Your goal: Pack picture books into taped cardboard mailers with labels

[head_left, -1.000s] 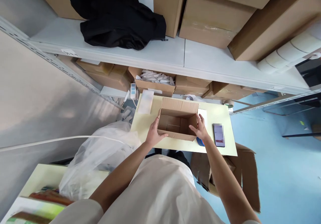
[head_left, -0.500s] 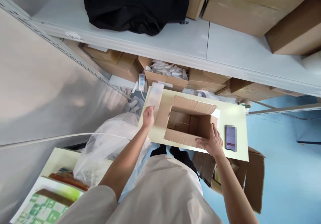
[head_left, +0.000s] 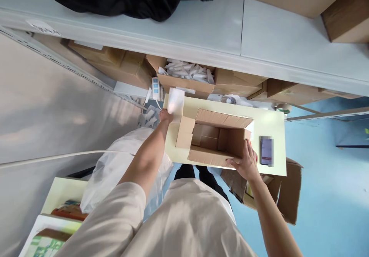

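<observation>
An open cardboard box (head_left: 211, 155) lies on the pale yellow table, its top flaps spread outward and its inside showing bare cardboard. My right hand (head_left: 246, 163) grips its right end, thumb over the near flap and fingers along the end wall. At the table's far left corner lies a flat white piece (head_left: 176, 102) with a shiny top; whether it is a sheet or a thin box I cannot tell. My left hand (head_left: 166, 116) is closed at its left edge, with the fingertips partly hidden.
A phone (head_left: 266, 150) lies on the table (head_left: 276, 128), right of the box. Behind stand a carton of white pieces (head_left: 187, 72), a power strip (head_left: 156, 88) and tape rolls (head_left: 284, 108). A grey shelf (head_left: 173, 34) overhangs; a clear plastic bag (head_left: 123, 164) bulges at left.
My left hand has moved from the near end of the white piece to its left edge. My right hand stays on the box. The view has shifted slightly.
</observation>
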Available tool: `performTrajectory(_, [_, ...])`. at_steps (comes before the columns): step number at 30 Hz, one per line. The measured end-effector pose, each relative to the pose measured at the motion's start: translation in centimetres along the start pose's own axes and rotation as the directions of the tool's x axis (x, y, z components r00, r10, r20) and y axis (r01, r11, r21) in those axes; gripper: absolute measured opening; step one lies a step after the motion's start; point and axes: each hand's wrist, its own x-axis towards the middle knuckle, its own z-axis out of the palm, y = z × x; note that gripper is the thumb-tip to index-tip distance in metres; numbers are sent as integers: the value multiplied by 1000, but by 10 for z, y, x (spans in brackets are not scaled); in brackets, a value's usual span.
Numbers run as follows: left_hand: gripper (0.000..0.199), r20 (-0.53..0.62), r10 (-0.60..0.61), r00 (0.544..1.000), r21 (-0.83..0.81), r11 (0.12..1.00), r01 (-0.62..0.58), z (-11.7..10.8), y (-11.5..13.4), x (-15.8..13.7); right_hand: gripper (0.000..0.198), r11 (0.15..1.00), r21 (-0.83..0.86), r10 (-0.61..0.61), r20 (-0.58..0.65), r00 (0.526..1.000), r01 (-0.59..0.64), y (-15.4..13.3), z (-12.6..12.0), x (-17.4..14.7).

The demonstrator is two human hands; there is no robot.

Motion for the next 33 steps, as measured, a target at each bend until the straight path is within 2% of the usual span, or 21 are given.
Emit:
performTrajectory(4, [31,-98,56,994,-17,998,-58,-30,3,-15,103,999,35,-4,-19,1000,5,1,2,1])
performTrajectory(8, [32,-231,216,949,-30,973,-229,-88,11,-48,101,997,72,33,-49,998,-30,1,6,3])
performTrajectory(9, [31,-257,294,921,-35,949,-312,-102,16,-60,100,995,82,54,-59,997,-49,0,8,3])
performTrajectory(11, [29,-281,473,835,-46,863,-504,-123,31,-86,99,990,100,106,-69,992,-99,-3,9,3])
performTrajectory(13, [28,-250,620,743,-64,756,-652,-130,51,-115,98,983,102,161,-55,985,-155,-6,9,1])
performTrajectory(16, [26,-120,745,656,-62,654,-754,-114,82,-159,96,973,85,218,-15,976,-216,-12,7,-1])
performTrajectory(19, [30,22,811,585,17,584,-811,-79,100,-188,96,965,82,248,12,969,-248,-17,5,-2])
performTrajectory(20, [32,83,805,588,70,584,-809,-67,102,-194,96,962,83,260,19,965,-261,-18,5,-2])
performTrajectory(23, [38,285,704,651,226,610,-759,-35,100,-197,96,951,92,294,43,955,-297,-21,1,0])
performTrajectory(25, [40,361,648,671,270,616,-740,-19,97,-192,96,947,96,301,64,952,-306,-22,-1,1])
performTrajectory(29, [42,425,646,634,258,586,-769,3,92,-189,99,947,96,299,83,951,-306,-23,-4,1])
performTrajectory(31, [44,431,668,606,243,561,-791,6,89,-195,102,947,114,295,69,953,-301,-23,-2,1])
performTrajectory(33, [46,396,729,558,223,513,-829,1,83,-205,102,945,159,284,42,958,-287,-19,0,0])
